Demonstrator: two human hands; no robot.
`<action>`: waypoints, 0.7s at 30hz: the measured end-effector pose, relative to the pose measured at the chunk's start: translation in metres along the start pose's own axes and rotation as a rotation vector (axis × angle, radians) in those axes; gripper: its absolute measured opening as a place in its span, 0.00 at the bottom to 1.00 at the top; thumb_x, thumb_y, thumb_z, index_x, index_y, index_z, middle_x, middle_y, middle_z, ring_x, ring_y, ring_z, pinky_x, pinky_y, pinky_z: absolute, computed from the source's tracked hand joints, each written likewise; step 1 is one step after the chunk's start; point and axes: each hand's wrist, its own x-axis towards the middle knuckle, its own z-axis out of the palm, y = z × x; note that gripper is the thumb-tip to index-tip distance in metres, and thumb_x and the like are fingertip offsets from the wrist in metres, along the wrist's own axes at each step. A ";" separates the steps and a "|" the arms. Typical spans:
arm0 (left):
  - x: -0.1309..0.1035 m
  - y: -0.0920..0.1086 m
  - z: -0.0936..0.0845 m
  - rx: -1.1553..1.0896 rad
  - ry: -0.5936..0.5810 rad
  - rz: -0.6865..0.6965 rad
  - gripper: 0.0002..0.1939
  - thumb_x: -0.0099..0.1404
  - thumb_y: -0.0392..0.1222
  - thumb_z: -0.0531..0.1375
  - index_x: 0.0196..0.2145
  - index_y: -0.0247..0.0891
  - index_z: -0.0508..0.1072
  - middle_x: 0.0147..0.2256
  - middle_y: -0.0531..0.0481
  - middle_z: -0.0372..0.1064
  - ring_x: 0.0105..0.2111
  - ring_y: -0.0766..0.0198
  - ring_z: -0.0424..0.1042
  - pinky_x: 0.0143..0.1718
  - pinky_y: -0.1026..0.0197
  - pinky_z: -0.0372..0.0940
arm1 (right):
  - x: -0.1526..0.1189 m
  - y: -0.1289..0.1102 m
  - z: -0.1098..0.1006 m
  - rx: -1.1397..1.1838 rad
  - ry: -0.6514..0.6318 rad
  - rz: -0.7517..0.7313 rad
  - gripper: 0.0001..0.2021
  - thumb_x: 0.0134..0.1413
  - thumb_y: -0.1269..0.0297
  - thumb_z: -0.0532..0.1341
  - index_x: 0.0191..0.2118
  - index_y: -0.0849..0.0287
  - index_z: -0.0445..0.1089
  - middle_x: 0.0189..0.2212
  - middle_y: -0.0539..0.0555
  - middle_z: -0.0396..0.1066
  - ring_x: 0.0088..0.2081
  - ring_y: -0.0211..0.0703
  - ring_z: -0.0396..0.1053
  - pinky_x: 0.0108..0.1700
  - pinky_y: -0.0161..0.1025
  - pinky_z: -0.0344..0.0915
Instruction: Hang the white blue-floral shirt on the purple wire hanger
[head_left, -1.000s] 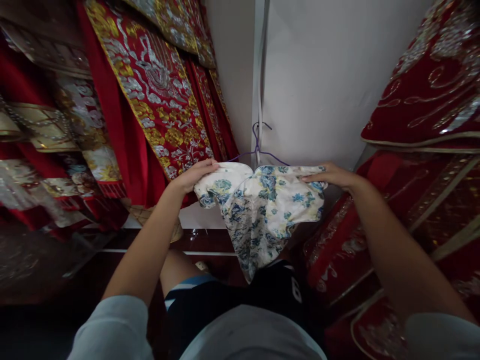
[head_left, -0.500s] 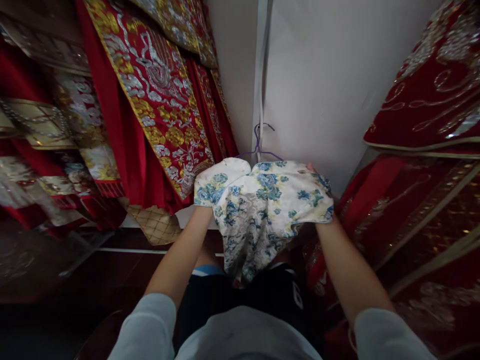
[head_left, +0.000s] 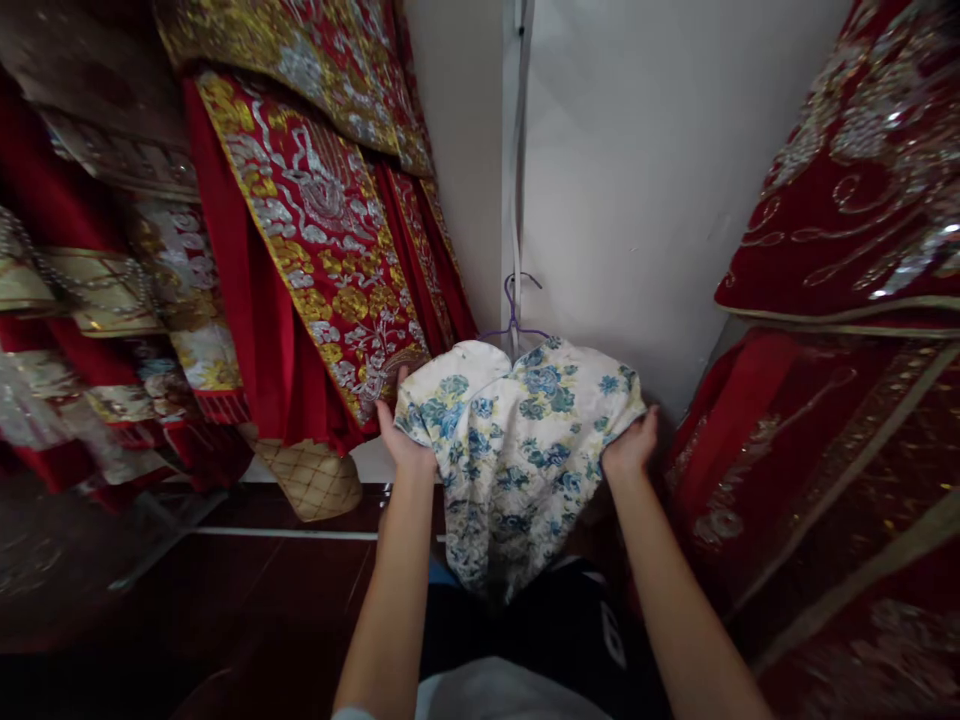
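Note:
A short-sleeved white blouse (head_left: 517,450) with blue and green flowers hangs in front of me on a purple hanger (head_left: 513,310). The hanger's hook is by a pale vertical strip on the wall. My left hand (head_left: 405,440) lies palm up at the cuff of the left-side sleeve, thumb and a finger apart, the other fingers behind the cloth. At the opposite cuff, my right hand (head_left: 631,446) also faces up, its thumb side stretched out past the edge and part of its fingers under the fabric. The blouse's lower part hangs over my dark shorts.
Red embroidered garments (head_left: 322,220) with gold and silver patterns hang close on the left. More red sequined garments (head_left: 840,230) hang on the right. A white metal rack bar (head_left: 285,534) runs low at the left. Behind the blouse stands a pale wall (head_left: 622,170).
Both hands, earlier hidden by the sleeves, now show at the cuffs. The sleeves hang lower and the blouse front is smoother. The view has shifted slightly.

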 end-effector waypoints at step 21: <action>0.004 -0.002 -0.052 1.224 -0.312 0.261 0.44 0.43 0.39 0.71 0.59 0.35 0.64 0.55 0.36 0.66 0.58 0.41 0.63 0.61 0.41 0.54 | -0.033 -0.085 0.072 0.097 -0.201 -0.199 0.18 0.55 0.49 0.63 0.46 0.55 0.74 0.46 0.54 0.76 0.54 0.49 0.70 0.58 0.48 0.66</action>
